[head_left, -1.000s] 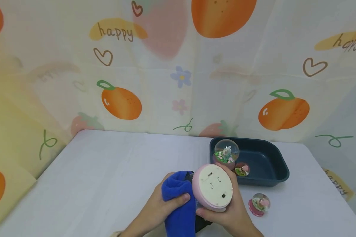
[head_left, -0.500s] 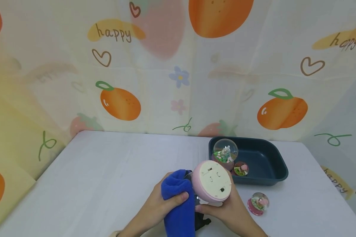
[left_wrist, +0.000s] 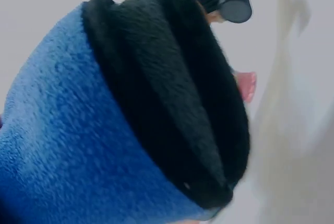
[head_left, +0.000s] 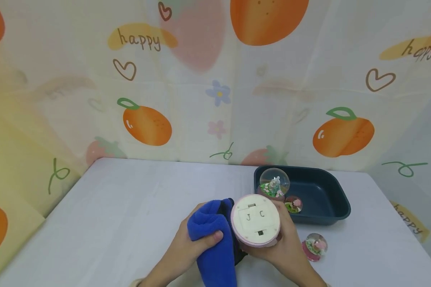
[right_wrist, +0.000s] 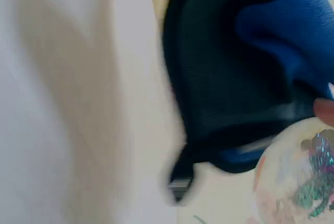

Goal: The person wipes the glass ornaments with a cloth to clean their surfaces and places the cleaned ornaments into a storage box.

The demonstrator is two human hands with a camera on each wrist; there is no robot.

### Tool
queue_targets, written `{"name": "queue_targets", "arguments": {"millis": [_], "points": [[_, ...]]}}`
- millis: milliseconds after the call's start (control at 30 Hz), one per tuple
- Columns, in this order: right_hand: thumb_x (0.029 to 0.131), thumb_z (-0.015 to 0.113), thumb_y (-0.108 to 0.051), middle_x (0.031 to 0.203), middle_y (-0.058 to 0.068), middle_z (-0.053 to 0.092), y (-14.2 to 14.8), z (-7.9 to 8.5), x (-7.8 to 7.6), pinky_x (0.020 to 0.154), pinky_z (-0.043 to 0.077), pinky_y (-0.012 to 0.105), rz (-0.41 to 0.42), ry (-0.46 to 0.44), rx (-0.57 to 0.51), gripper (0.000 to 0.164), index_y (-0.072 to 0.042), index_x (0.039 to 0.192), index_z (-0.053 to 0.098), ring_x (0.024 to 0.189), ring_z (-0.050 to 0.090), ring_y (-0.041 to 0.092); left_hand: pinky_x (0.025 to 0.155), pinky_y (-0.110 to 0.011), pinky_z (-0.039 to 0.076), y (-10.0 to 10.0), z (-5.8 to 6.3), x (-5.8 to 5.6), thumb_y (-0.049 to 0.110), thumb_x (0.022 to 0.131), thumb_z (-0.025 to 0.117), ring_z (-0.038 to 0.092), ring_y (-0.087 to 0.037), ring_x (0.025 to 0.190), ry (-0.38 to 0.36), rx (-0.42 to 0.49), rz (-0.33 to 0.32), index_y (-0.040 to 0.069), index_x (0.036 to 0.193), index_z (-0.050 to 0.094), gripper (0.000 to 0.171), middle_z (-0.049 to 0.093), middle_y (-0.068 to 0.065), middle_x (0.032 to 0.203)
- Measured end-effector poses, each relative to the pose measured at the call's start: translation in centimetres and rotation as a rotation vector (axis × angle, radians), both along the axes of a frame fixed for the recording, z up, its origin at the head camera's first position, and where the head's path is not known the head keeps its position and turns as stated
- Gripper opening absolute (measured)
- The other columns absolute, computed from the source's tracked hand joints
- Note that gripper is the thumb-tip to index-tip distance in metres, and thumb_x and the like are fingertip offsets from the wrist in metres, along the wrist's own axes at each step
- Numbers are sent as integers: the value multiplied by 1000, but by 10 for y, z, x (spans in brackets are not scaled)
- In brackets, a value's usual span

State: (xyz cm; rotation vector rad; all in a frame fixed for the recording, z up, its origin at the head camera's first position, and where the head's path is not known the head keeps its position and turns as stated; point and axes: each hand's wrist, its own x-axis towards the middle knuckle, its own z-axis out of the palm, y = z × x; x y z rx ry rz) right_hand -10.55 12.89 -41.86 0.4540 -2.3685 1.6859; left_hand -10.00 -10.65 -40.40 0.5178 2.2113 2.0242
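Note:
My right hand point(head_left: 283, 249) grips a snow globe by its round pink base, whose white underside point(head_left: 256, 221) faces the head camera. The glass dome point(right_wrist: 287, 187) shows in the right wrist view, with glitter and a small figure inside. A blue cloth point(head_left: 217, 255) with a black backing and edge is bunched in my left hand point(head_left: 186, 249), thumb across its front. The cloth lies right beside the globe, its dark side point(right_wrist: 229, 88) toward the dome. In the left wrist view the cloth point(left_wrist: 83, 130) hides most of the left fingers.
A dark blue tray point(head_left: 323, 217) stands at the back right of the white table point(head_left: 136, 199). Inside are a larger snow globe point(head_left: 274, 183) and a small one point(head_left: 293, 204). Another small globe with a pink base point(head_left: 315, 247) sits in front of the tray.
The held globe has turned, so its white underside faces the head camera more squarely. My left hand and the cloth have shifted slightly left and up, showing more black edge.

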Motion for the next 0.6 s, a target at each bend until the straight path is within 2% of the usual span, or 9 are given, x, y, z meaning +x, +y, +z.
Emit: {"name": "queue_targets", "arguments": {"millis": [100, 200, 300, 433, 500, 600], "points": [[59, 95, -8, 134, -4, 46, 2, -2, -2, 101, 45, 44, 4, 76, 32, 83, -21, 132, 57, 127, 39, 5, 96, -26, 48, -8, 2, -1, 22, 94, 65, 58, -15, 112, 105, 34, 25, 6, 138, 47, 51, 58, -11, 126], [57, 95, -7, 136, -1, 49, 2, -4, -2, 100, 46, 42, 12, 117, 71, 82, -20, 130, 59, 127, 41, 1, 96, -27, 48, -13, 4, -3, 22, 95, 64, 57, -15, 111, 167, 38, 29, 4, 139, 45, 51, 56, -13, 127], [57, 96, -12, 136, -5, 53, 1, -5, -1, 99, 48, 29, 13, 159, 128, 82, -25, 130, 60, 123, 48, 0, 101, -33, 45, -13, 7, -3, 24, 93, 68, 54, -18, 122, 159, -2, 17, 12, 144, 43, 59, 53, -10, 139], [60, 96, -16, 134, -6, 55, 0, -7, -1, 98, 48, 25, 31, 268, 184, 79, -25, 131, 61, 120, 52, 4, 106, -40, 42, -6, 9, 2, 24, 87, 76, 50, -24, 132, 87, -74, -28, 23, 148, 39, 72, 49, -1, 148], [60, 96, -17, 133, -4, 55, -1, -8, -1, 100, 47, 24, 44, 309, 200, 78, -23, 130, 62, 122, 51, 6, 105, -37, 43, -2, 9, 4, 23, 84, 80, 52, -22, 130, 74, -99, -58, 26, 148, 37, 78, 50, 0, 147], [62, 95, -18, 133, 0, 54, 0, -9, -1, 99, 48, 23, 76, 339, 220, 77, -22, 131, 62, 124, 50, 8, 102, -33, 46, 2, 7, 7, 22, 80, 84, 56, -18, 125, 96, -127, -76, 28, 147, 35, 83, 54, 2, 143]]}}
